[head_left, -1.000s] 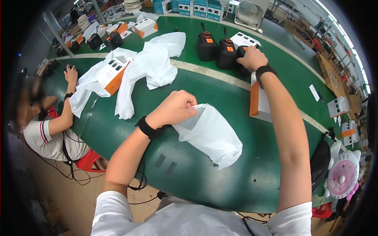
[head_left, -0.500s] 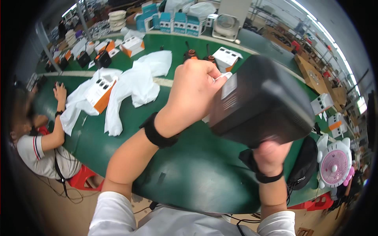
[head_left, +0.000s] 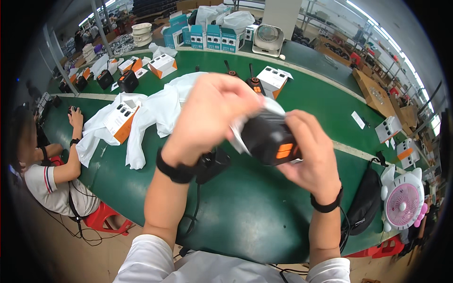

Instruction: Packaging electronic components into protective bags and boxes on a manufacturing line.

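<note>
A black boxy device with orange buttons (head_left: 270,137) is held above the green table in front of me. My right hand (head_left: 314,153) wraps round its right side, thumb below and fingers on top. At its left side my left hand (head_left: 219,106), blurred, has its fingers curled over a thin white sheet or wrapper (head_left: 239,137) lying against the device. What the left fingertips press on is partly hidden. Under my left wrist a black block (head_left: 212,165) with a cable rests on the table. Beyond my hands stands another black device with orange buttons (head_left: 255,84).
White plastic bags (head_left: 158,101) and a white-orange box (head_left: 121,120) lie at left, near a seated person (head_left: 56,174). A white-orange box (head_left: 273,80) stands beyond my hands. On the right are a black pouch (head_left: 363,203) and a pink-white fan (head_left: 401,203). Blue boxes (head_left: 213,37) line the back.
The black device has moved left and farther from me and turned, so its orange buttons now show. My right hand has come up to its right side. The block with the cable has come into view.
</note>
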Demonstrator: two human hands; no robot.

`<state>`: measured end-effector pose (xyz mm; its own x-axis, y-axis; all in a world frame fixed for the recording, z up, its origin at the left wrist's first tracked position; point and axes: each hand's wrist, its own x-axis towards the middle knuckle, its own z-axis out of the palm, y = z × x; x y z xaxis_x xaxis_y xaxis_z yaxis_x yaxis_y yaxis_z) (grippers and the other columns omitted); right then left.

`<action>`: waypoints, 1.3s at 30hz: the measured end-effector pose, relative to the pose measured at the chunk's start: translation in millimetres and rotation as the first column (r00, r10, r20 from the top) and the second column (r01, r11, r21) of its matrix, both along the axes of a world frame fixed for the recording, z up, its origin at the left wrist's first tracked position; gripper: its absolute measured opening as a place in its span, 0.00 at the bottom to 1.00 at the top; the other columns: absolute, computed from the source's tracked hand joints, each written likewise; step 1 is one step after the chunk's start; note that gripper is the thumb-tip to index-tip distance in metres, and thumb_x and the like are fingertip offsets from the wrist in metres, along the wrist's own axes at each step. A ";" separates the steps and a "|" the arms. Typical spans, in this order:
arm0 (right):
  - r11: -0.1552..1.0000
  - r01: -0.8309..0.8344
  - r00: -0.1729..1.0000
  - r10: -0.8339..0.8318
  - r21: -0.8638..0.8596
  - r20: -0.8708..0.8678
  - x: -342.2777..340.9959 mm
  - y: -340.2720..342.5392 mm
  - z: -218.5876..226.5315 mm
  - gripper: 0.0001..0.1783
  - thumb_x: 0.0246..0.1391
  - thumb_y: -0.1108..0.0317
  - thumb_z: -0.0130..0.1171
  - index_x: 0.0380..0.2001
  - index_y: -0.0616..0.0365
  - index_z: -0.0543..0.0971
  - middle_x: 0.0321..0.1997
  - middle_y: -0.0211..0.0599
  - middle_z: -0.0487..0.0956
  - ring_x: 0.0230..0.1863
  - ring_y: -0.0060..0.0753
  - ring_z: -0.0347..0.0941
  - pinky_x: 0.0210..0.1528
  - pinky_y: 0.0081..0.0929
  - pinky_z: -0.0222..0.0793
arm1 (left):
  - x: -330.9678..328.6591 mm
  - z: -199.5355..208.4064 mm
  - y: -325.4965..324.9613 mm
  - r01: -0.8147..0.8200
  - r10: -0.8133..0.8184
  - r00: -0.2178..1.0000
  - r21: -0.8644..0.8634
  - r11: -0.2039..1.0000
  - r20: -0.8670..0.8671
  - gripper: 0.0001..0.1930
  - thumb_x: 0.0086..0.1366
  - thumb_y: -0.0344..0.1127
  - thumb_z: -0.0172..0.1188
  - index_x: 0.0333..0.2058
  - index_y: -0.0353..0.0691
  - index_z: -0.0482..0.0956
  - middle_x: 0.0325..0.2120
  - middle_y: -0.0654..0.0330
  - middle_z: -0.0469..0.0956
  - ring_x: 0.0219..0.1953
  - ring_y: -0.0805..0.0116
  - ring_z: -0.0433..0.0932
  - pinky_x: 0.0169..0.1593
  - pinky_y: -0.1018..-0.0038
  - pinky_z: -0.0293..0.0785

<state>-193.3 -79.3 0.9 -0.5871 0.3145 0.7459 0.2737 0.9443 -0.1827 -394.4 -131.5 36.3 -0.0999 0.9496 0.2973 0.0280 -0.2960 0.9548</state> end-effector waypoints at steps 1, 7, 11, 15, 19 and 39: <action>0.996 0.091 0.987 -0.092 0.010 0.134 -0.5 -1.4 -1.2 0.37 0.25 0.70 0.74 0.45 0.63 0.70 0.48 0.47 0.71 0.42 0.50 0.73 0.42 0.38 0.71 | 15.7 0.5 -2.0 0.070 -0.070 0.997 -0.017 0.997 0.017 0.06 0.57 0.29 0.61 0.24 0.34 0.79 0.17 0.64 0.76 0.14 0.84 0.70 0.15 0.87 0.62; 0.814 -0.196 0.854 -0.133 -0.547 -0.503 -25.9 9.4 -28.2 0.22 0.44 0.64 0.64 0.41 0.64 0.73 0.41 0.44 0.76 0.42 0.35 0.73 0.43 0.27 0.69 | 84.7 -40.9 -27.5 0.040 0.254 0.866 0.564 0.825 -0.431 0.03 0.49 0.29 0.66 0.25 0.43 0.82 0.14 0.63 0.75 0.14 0.70 0.73 0.20 0.80 0.67; 0.719 -0.372 0.625 -0.274 -0.588 -0.731 3.9 22.1 -87.0 0.25 0.54 0.64 0.57 0.53 0.62 0.65 0.50 0.40 0.71 0.50 0.32 0.69 0.47 0.28 0.69 | 79.8 -40.6 -20.5 0.074 0.211 0.925 0.695 0.715 -0.315 0.06 0.47 0.24 0.67 0.26 0.38 0.81 0.16 0.58 0.77 0.17 0.67 0.76 0.24 0.79 0.71; 0.440 -0.592 0.640 -0.252 -0.675 -0.726 2.4 24.8 -114.4 0.29 0.58 0.65 0.53 0.59 0.62 0.57 0.57 0.45 0.66 0.54 0.40 0.68 0.54 0.40 0.69 | 62.6 -42.8 -1.0 -0.320 0.116 0.921 0.553 0.769 0.372 0.36 0.51 0.44 0.71 0.52 0.30 0.63 0.40 0.56 0.72 0.45 0.64 0.72 0.47 0.70 0.69; 0.920 -0.036 0.888 -0.149 -0.390 -0.434 -1.9 -1.6 -86.7 0.35 0.58 0.64 0.53 0.63 0.65 0.52 0.60 0.50 0.63 0.61 0.44 0.61 0.60 0.41 0.61 | 83.5 -52.0 3.2 0.004 -0.218 0.835 0.391 0.921 0.506 0.39 0.52 0.47 0.70 0.56 0.33 0.61 0.48 0.59 0.69 0.49 0.64 0.70 0.55 0.70 0.65; 0.670 -0.506 0.623 -0.151 -0.543 -0.767 80.3 80.6 -3.4 0.23 0.57 0.62 0.54 0.54 0.59 0.68 0.50 0.37 0.74 0.48 0.34 0.74 0.44 0.36 0.74 | 55.4 -99.0 154.4 0.242 -0.014 0.776 0.278 0.930 -0.631 0.20 0.55 0.42 0.63 0.39 0.31 0.78 0.33 0.53 0.76 0.33 0.67 0.76 0.39 0.72 0.72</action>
<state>-113.0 1.3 -2.5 -0.0800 0.8417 0.5341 -0.4161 0.4587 -0.7852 -339.1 22.9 -62.7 0.3260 0.7745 0.5421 0.5065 -0.6273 0.5916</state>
